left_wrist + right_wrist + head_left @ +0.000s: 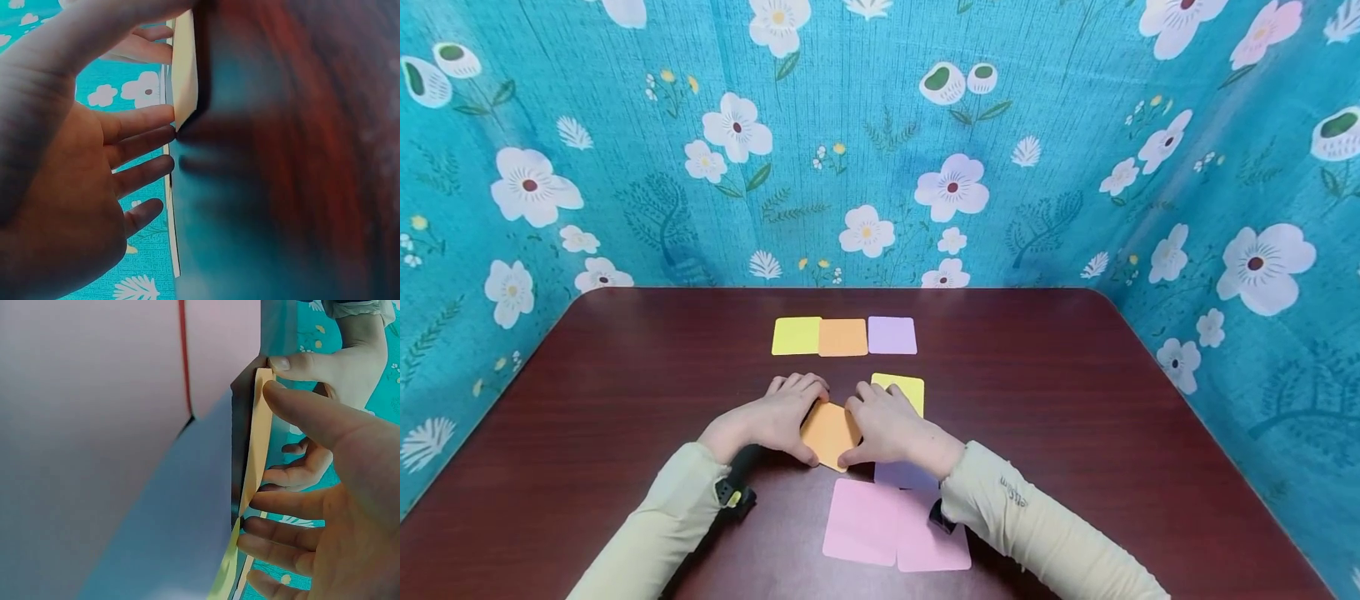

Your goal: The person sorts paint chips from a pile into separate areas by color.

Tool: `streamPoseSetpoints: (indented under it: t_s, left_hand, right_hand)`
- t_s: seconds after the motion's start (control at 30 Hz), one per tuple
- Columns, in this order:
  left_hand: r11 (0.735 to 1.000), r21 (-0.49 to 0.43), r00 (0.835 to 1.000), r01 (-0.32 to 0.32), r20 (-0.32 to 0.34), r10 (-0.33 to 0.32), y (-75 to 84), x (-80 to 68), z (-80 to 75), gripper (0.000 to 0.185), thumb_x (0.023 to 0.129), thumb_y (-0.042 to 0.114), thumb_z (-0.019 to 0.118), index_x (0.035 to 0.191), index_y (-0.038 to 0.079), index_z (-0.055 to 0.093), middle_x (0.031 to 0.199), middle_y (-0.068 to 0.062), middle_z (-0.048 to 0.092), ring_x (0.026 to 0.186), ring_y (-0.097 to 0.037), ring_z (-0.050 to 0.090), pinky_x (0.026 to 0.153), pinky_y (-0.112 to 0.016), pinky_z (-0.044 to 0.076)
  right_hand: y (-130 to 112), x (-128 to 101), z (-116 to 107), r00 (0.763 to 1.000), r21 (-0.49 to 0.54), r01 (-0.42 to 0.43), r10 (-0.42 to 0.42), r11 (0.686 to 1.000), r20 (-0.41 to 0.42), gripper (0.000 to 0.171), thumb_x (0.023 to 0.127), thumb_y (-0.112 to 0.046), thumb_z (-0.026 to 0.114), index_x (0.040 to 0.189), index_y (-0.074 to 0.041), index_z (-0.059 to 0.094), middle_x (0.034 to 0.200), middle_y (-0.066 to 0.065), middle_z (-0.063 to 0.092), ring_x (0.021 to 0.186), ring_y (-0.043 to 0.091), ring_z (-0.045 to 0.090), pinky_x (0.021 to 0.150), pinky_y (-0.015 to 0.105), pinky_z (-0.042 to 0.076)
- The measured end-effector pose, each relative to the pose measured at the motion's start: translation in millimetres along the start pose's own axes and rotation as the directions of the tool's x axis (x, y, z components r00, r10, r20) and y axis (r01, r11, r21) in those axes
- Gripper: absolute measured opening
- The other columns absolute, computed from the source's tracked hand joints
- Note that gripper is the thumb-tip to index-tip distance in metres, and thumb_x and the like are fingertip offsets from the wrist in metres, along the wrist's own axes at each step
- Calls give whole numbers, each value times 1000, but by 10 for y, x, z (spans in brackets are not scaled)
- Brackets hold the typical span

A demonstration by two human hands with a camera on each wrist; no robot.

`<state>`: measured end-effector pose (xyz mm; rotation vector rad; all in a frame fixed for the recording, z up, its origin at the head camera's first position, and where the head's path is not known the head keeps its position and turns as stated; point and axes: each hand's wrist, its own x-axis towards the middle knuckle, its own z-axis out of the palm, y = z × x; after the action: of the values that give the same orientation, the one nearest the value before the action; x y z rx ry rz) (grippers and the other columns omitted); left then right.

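Both hands meet over an orange card [829, 433] near the middle of the dark red table [1075, 400]. My left hand [781, 414] grips its left side, thumb at the near edge and fingers at the far edge. My right hand [886, 427] holds the right side the same way. In the left wrist view the orange card [184, 69] shows edge-on between the thumb and fingers of the left hand [94, 162]. The right wrist view has the orange card [256, 450] tilted up off the table, with the right hand [325, 512] touching its edge.
A yellow card [796, 335], an orange card [842, 337] and a purple card [892, 335] lie in a row at the back. Another yellow card [904, 388] lies past my right hand, a purple one [901, 475] under that wrist, and two pink cards [865, 521] nearer me. Flowered blue cloth [880, 150] surrounds the table.
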<state>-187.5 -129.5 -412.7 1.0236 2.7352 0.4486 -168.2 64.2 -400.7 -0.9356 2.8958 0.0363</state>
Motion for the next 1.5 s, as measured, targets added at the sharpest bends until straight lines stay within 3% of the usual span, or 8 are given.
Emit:
streamPoseSetpoints:
  t_s: [0.37, 0.63, 0.83, 1.27, 1.5]
  left_hand:
    - [999, 20, 998, 37, -45, -36, -16, 35, -10, 74, 53, 45, 80, 107, 10, 44, 98, 0, 44, 92, -16, 38, 79, -38, 27]
    - [999, 22, 997, 43, -61, -41, -16, 48, -9, 74, 56, 48, 78, 110, 10, 45, 100, 0, 46, 96, -16, 38, 82, -38, 26]
    - [998, 41, 993, 52, -109, -47, -20, 48, -28, 74, 55, 49, 78, 108, 9, 47, 99, 0, 47, 95, -17, 40, 84, -39, 27]
    - [990, 37, 979, 135, -160, -128, -59, 124, -36, 75, 59, 54, 76, 115, 11, 50, 110, -2, 51, 106, -21, 40, 93, -45, 25]
    - [990, 51, 982, 133, -145, -125, -94, 171, -81, 79, 62, 50, 76, 123, 9, 48, 121, -9, 48, 114, -26, 38, 95, -47, 24]
  right_hand:
    - [27, 19, -6, 1000, -34, -11, 11, 999, -10, 73, 59, -68, 67, 108, -14, 57, 100, 1, 52, 92, 19, 51, 77, 38, 37]
    - [44, 5, -42, 1000, -52, -18, 17, 998, -26, 75, 55, -66, 70, 107, -13, 56, 97, 1, 52, 92, 20, 51, 78, 39, 38]
    - [65, 45, -82, 999, -34, -12, 11, 999, -37, 76, 56, -63, 72, 108, -10, 54, 99, 4, 51, 96, 21, 50, 82, 40, 38]
    - [240, 213, -142, 1000, 45, -8, 9, 999, -24, 75, 59, -54, 74, 114, -7, 56, 103, 4, 52, 95, 19, 49, 83, 40, 37]
    - [340, 300, -152, 1000, 66, -9, 10, 998, -20, 76, 58, -53, 75, 116, -8, 55, 104, 4, 51, 96, 17, 48, 87, 42, 36]
